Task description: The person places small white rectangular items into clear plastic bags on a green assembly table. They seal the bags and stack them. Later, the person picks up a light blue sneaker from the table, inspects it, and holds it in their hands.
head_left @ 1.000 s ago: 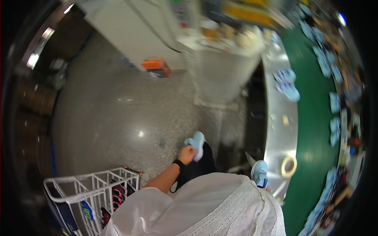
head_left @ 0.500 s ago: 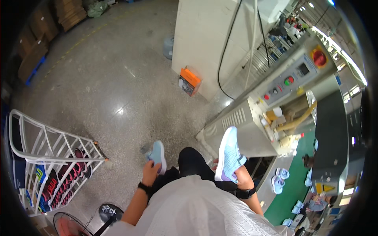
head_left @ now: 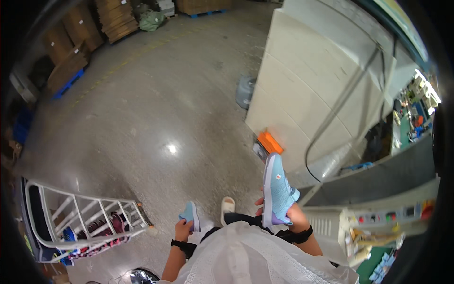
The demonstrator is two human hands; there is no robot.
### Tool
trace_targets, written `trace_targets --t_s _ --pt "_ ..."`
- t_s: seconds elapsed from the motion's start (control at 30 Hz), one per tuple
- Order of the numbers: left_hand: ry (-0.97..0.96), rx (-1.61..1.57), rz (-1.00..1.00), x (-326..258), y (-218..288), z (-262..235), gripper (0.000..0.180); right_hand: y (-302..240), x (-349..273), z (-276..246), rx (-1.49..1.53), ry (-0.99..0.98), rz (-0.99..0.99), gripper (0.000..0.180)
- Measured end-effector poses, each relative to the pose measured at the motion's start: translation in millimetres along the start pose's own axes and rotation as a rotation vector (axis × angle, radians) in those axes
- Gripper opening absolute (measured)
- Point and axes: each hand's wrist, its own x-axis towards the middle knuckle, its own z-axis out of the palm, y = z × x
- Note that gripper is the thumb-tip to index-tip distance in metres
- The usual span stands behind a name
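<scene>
A light blue sneaker with a white sole hangs low in front of me, with my left hand closed on its heel end. My right hand grips a second light blue sneaker, raised higher and nearer to me. That one has a pale sole turned to the left, a lilac heel and a small sticker on its side. Some fingertips of the right hand show beyond the sole; the rest of its fingers are hidden behind the shoe.
To the left stands a white metal rack holding several shoes. A large cream cabinet rises on the right, with an orange box and grey tank beside it. A machine with a control panel lies right. Cardboard stacks stand far left.
My view has turned, so the rack, cabinet and machine sit differently, and the panel is now lower right. A foot in a light slipper has come into sight. Both hands still hold their sneakers.
</scene>
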Motion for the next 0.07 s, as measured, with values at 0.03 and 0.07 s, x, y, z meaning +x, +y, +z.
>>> trace_targets --t_s 0.03,0.07 --pt "0.04 -0.001 -0.003 24 10 -10 0.026 -11 30 -1 0.012 -0.031 -0.016 0.07" --pt "0.086 0.1 0.029 40 15 -22 0.021 -29 56 1 0.048 -0.079 0.02 0.081"
